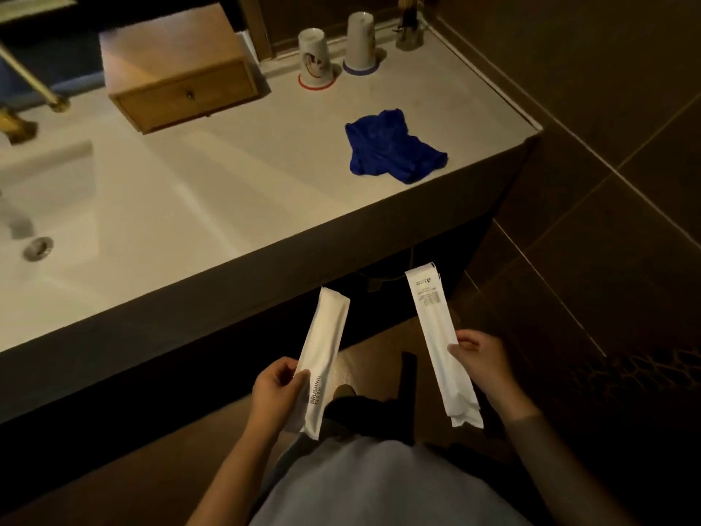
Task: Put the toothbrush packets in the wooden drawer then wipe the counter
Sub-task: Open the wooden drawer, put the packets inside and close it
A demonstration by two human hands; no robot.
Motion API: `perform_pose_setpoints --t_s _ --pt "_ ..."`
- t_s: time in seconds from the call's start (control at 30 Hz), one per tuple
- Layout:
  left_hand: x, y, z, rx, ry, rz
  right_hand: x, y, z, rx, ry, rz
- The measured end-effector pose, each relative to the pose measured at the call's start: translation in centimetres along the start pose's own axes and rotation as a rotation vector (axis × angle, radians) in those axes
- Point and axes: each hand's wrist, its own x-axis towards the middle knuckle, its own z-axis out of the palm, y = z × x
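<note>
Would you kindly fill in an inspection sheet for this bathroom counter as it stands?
Surface: pale counter with a sink basin at its left.
Job's things: wooden drawer shut; blue cloth crumpled on the counter; one toothbrush packet in the left hand, another packet in the right, both off the counter.
Clutter: two upturned cups by the back wall.
Hands: left hand and right hand each pinch a packet.
Cables: a thin cord under the counter.
Surroundings: dark tiled wall, gold tap.
</note>
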Motion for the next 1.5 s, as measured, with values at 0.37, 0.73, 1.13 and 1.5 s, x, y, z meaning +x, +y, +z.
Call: perform_pose_setpoints --t_s 0.37,0.73,1.13,1.5 --pt "5.8 11.8 -0.6 0.084 -0.153 0.258 2.7 -5.3 -0.5 0.067 0.122 0.001" --pt "10.2 20.6 -1.6 -0.350 0.158 0.201 9.8 -21.7 -1.1 0.253 -0.142 -0.324" --pt "19.9 26.1 -4.4 -0.464 0.437 0.068 19.6 -35.4 6.1 0.122 -0.415 -0.347" --pt "25.3 26.7 -2.9 -0.163 0.260 0.026 24.5 -35.3 7.9 -0.257 -0.277 -0.394"
